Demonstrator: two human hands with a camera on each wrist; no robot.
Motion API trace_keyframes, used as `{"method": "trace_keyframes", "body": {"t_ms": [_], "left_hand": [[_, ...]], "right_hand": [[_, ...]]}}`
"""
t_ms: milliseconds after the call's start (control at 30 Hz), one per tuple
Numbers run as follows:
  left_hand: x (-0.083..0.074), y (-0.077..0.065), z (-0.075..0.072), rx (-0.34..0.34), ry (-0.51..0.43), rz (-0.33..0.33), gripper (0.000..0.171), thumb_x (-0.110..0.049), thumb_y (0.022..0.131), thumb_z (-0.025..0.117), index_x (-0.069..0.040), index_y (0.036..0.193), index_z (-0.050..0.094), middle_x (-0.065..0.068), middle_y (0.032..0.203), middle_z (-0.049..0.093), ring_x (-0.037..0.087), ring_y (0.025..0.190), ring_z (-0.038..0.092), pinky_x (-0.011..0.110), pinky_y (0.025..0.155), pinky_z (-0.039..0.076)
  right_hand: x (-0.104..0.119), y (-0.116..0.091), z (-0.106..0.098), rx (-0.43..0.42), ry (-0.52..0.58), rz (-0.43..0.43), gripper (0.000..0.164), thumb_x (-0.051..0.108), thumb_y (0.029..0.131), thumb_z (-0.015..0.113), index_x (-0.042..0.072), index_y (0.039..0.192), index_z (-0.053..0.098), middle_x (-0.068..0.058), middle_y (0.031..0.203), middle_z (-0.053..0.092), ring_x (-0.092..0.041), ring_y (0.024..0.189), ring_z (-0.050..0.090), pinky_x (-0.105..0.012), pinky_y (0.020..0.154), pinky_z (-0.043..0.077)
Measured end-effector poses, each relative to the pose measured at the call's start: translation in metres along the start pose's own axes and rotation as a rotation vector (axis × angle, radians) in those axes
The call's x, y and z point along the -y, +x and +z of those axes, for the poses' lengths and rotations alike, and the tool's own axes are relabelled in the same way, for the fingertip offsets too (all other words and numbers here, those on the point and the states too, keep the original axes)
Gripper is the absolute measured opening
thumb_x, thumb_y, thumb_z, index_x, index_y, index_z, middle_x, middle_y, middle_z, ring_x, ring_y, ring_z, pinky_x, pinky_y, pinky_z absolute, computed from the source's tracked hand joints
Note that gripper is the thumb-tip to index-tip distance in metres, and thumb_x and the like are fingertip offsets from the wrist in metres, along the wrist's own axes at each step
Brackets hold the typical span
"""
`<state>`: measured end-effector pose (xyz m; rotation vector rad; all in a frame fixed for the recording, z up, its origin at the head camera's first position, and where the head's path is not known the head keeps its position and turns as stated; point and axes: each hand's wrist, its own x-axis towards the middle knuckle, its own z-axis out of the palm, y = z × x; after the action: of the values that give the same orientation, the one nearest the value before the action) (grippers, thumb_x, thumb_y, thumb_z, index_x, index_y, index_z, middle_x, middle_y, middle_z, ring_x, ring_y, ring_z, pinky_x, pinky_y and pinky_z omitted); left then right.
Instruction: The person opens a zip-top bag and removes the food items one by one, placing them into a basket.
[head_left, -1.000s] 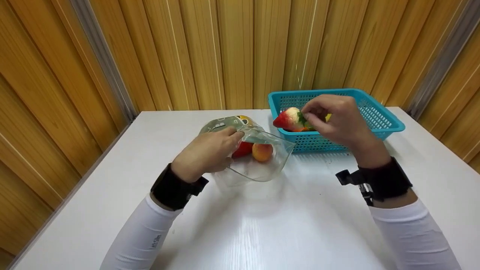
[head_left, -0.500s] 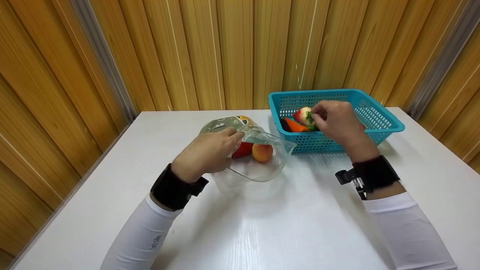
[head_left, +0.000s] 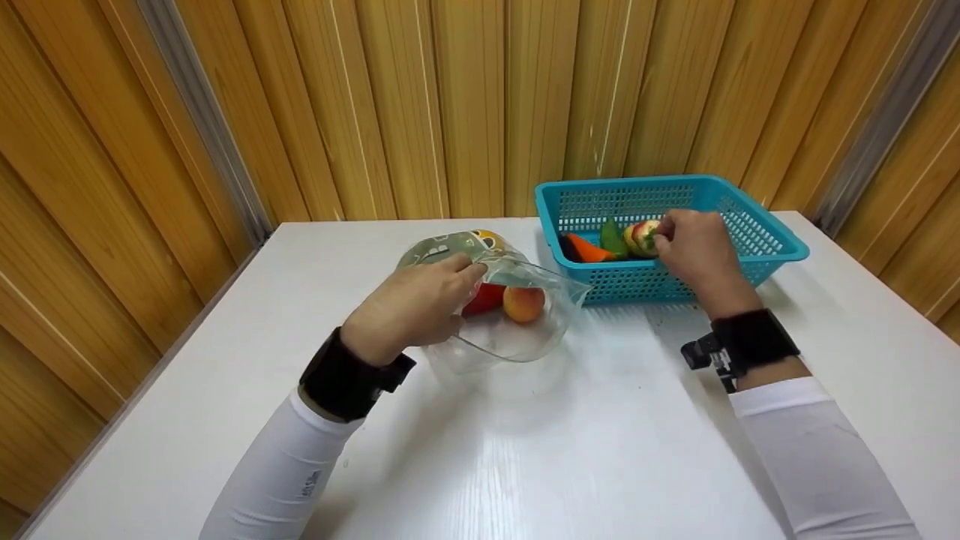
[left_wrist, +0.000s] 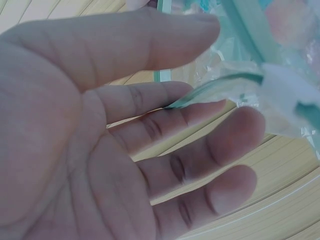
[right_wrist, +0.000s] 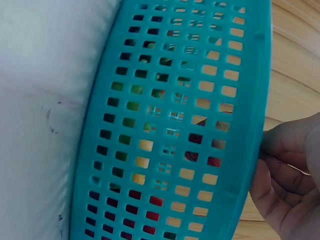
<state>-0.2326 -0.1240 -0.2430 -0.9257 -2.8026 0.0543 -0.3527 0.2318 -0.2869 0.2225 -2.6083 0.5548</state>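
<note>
My left hand (head_left: 416, 300) is at the mouth of a clear zip bag (head_left: 517, 341), which has a printed green panel. In the left wrist view its fingers extend, thumb apart, with the bag's green zip strip (left_wrist: 220, 85) against the fingertips. Inside the bag lie a round peach-coloured fruit (head_left: 523, 304) and a red piece (head_left: 484, 298). My right hand (head_left: 697, 247) reaches over the near rim of a blue basket (head_left: 645, 283), pinching a red-and-cream strawberry (head_left: 649, 234) by its green leafy end. In the right wrist view the basket wall mostly hides the strawberry.
An orange carrot-like piece (head_left: 589, 249) with something dark beside it and a green piece (head_left: 613, 238) lie in the basket's left part. Wood-patterned panels (head_left: 465, 112) rise behind the white table (head_left: 480, 450), with the basket near its back right corner.
The right hand has carried the strawberry from above the basket's left rim rightward and down into the basket. The left hand and the bag have hardly moved.
</note>
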Motion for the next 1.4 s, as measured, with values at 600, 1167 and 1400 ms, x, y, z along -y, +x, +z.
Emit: {"method": "trace_keyframes", "body": {"t_ms": [600,1167,1400], "left_hand": [[0.0,0.001,0.001,0.001,0.016,0.005,0.04,-0.006,0.086,0.067,-0.006,0.124,0.057,0.01,0.11,0.062,0.024,0.1,0.064,0.042,0.085,0.057],[0.001,0.0,0.001,-0.027,-0.003,0.016,0.033,-0.003,0.083,0.066,-0.005,0.115,0.058,0.01,0.104,0.061,0.025,0.091,0.063,0.041,0.079,0.056],[0.0,-0.001,0.001,-0.035,-0.007,0.021,0.032,-0.002,0.082,0.066,-0.006,0.113,0.058,0.008,0.1,0.06,0.024,0.087,0.062,0.041,0.076,0.055]], "right_hand": [[-0.023,0.005,-0.002,0.25,-0.064,0.151,0.034,0.019,0.096,0.055,-0.008,0.109,0.071,-0.022,0.09,0.064,-0.036,0.086,0.056,-0.049,0.076,0.05],[0.01,-0.001,-0.009,0.13,-0.092,0.081,0.038,0.022,0.097,0.051,-0.006,0.114,0.069,-0.024,0.101,0.067,-0.035,0.086,0.058,-0.047,0.075,0.05],[0.046,-0.013,-0.016,0.035,-0.057,-0.056,0.032,0.02,0.096,0.056,-0.006,0.106,0.072,-0.024,0.099,0.07,-0.035,0.086,0.062,-0.05,0.075,0.053]]}}
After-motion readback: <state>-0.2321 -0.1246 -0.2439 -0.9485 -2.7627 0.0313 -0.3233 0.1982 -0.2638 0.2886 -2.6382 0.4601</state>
